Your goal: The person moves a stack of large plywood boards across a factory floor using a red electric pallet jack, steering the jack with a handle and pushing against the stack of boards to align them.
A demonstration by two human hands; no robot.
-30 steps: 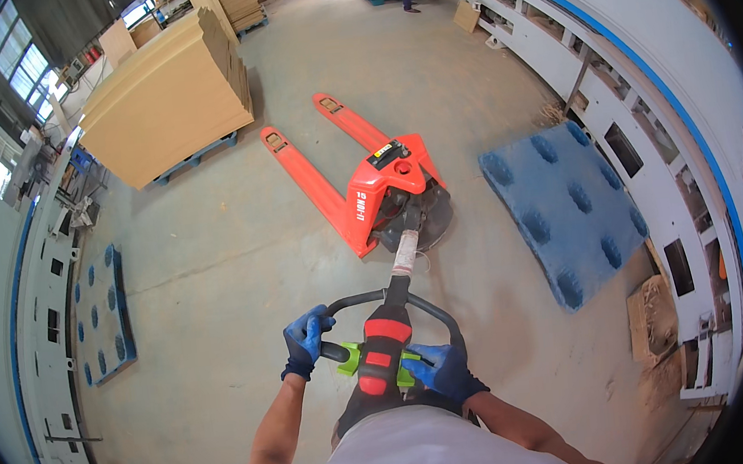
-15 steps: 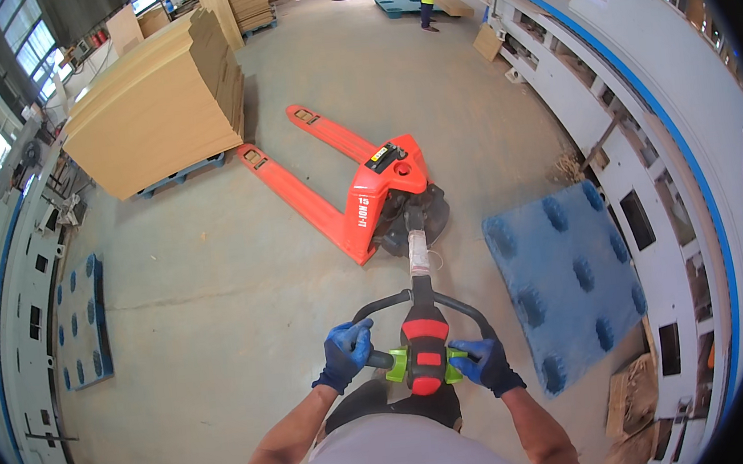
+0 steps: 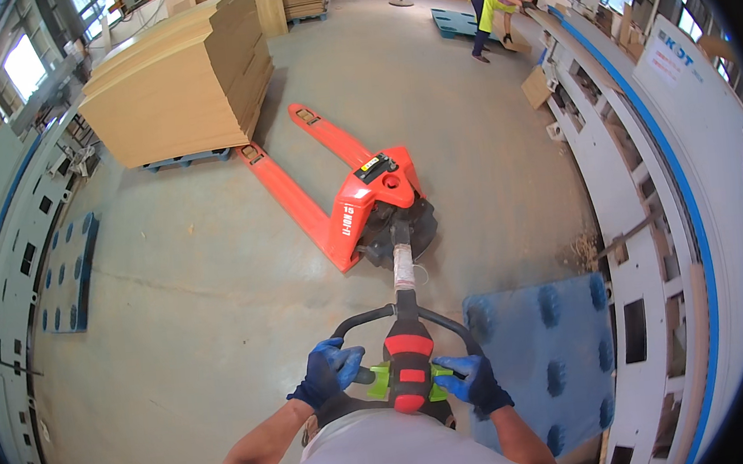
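Observation:
Both gloved hands are on the handle of a red electric pallet jack [image 3: 348,225]. My left hand [image 3: 327,372] is closed around the handle's left grip. My right hand [image 3: 472,380] is closed on the right grip, its thumb side by the green lever [image 3: 440,379]. Between the hands sits the black and red control head [image 3: 411,369]. Ahead to the left, the jack's bare forks point toward a tall stack of brown boards [image 3: 158,109] on a blue pallet [image 3: 190,160]; the left fork tip is by the pallet's near right corner.
A blue plastic pallet [image 3: 525,342] lies close to my right, another [image 3: 71,270] on the left. Long white machines [image 3: 649,232] line both sides. At the far right a co-worker [image 3: 494,19] in a yellow apron bends near a flat pallet [image 3: 453,22].
My view has moved, and the right-hand pallet now appears lower and closer to my body. The jack sits slightly farther left in view. The co-worker has bent down. My grip stays the same.

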